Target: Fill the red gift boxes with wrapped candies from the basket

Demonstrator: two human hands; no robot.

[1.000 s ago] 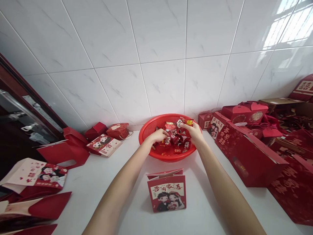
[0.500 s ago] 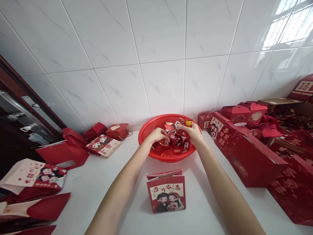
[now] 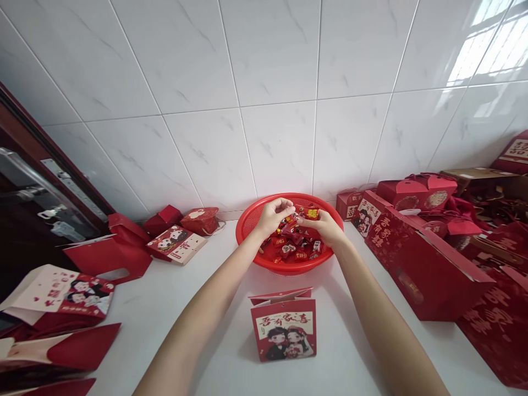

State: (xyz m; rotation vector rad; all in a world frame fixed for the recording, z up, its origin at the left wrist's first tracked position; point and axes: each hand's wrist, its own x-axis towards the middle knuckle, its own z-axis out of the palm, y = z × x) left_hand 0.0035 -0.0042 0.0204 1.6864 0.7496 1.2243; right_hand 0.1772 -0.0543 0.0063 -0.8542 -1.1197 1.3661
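A red plastic basket (image 3: 247,225) against the tiled wall holds several wrapped candies (image 3: 289,248). Above its left half is my left hand (image 3: 275,213), thumb and fingers pinched together near a small red wrapper; what lies between the fingertips is too small to name. My right hand (image 3: 322,225), over the basket's right side, has its fingers closed on red candy packets (image 3: 310,213), one with yellow print. The two hands are close together but apart. In front of the basket a red gift box (image 3: 284,330) with a cartoon couple stands upright, its top open.
Red gift boxes (image 3: 177,245) and folded cartons (image 3: 111,256) lie along the left side, near a dark door frame (image 3: 45,159). On the right stand large red boxes (image 3: 429,264), smaller handled boxes (image 3: 416,192) and a brown carton (image 3: 474,173).
My left hand has risen from the candies and moved right, toward my right hand. My right hand stays over the basket's right side with packets in it. The view has shifted slightly.
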